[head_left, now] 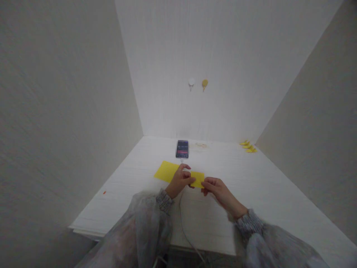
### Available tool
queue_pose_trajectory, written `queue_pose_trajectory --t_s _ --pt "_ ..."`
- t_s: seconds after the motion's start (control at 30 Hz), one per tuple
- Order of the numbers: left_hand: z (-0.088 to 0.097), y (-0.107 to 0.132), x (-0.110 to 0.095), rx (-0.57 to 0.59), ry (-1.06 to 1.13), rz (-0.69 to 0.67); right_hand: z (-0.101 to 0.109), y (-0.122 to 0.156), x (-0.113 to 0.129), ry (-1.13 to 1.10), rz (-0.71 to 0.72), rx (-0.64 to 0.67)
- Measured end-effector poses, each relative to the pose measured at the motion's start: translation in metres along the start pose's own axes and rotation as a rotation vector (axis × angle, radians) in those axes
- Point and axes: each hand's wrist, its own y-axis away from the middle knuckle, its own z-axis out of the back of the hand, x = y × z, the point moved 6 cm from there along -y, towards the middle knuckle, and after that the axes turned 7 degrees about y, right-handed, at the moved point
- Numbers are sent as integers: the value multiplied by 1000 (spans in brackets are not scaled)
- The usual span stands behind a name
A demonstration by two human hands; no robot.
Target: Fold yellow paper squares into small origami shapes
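Over the bench [125, 175], we grip a small yellow paper [198, 179] between both hands: the fingers of our left hand [177, 183] pinch its left part, those of our right hand [216, 190] its lower right corner. The front edge of the bench runs just our side of the hands; the back wall [195, 44] rises beyond, and side walls stand well apart from us left and right. White surface stretches from our right hand toward the yellow folded pieces [248, 146] in the far right corner.

Our left hand covers part of a larger yellow sheet [166, 171]. The phone [182, 149] has a pixelated screen we cannot read; its cable [182, 216] is partly hidden beneath our left hand. Our sleeves [147, 219] are cut off below, and some fingertips are hidden by the paper.
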Motion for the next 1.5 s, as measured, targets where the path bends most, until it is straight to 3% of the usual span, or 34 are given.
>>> queue_pose_trajectory --t_s 0.47,0.73,0.83,0.93,1.03,1.23,1.5 --pt "3 -4 3 -66 -66 -74 -4 -2 4 121 -28 -48" --pt "-1 -2 9 -15 -48 -18 -16 -1 4 151 -28 81" --pt "-2 -1 9 -5 33 19 -8 1 9 187 32 79" --pt "-4 0 9 26 114 66 8 4 19 196 172 -18" --pt "-8 1 10 80 176 99 12 6 23 149 243 31" --pt "-15 5 11 169 170 161 21 5 19 168 166 46" --pt "-17 8 19 189 103 270 26 4 16 210 79 62"
